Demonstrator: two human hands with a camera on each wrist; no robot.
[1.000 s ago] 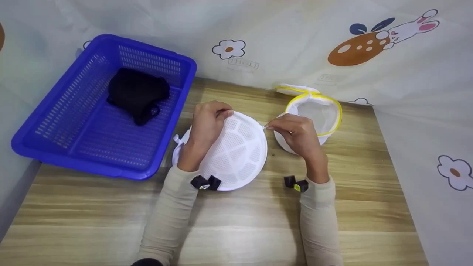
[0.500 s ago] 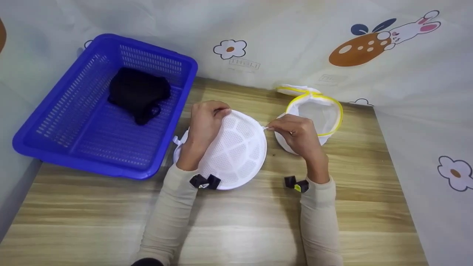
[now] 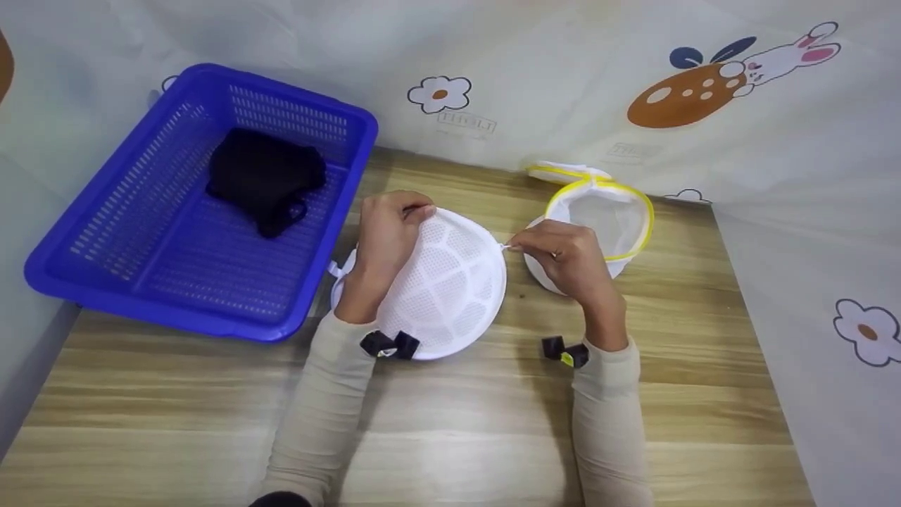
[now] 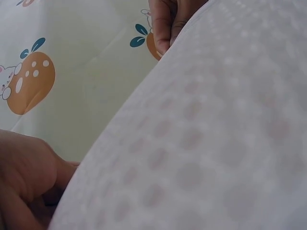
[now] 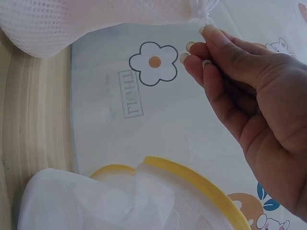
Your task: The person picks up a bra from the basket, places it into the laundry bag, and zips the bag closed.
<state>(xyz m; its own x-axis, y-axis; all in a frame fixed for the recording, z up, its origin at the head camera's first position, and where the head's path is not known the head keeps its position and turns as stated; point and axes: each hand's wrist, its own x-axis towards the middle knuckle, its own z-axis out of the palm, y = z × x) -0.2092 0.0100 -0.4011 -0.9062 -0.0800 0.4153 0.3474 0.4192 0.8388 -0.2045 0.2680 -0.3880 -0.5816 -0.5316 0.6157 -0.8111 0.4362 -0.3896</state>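
At the far left corner of the worktop [image 3: 450, 436], a blue basket [image 3: 169, 317] contains a black cloth item [image 3: 264, 176]. Centrally, the left hand [image 3: 386, 236] pinches the far rim of a white mesh bag [image 3: 450, 282]; its near-round face, slightly longer from near to far, tilts up toward the near edge, extending rightward from these fingers. The right hand [image 3: 566, 257] pinches a short white cord [image 3: 505, 246] at the bag's right rim. Toward the far right corner, partly behind that hand, a yellow-rimmed pouch [image 3: 649, 218] gapes upward, pale mesh visible inside.
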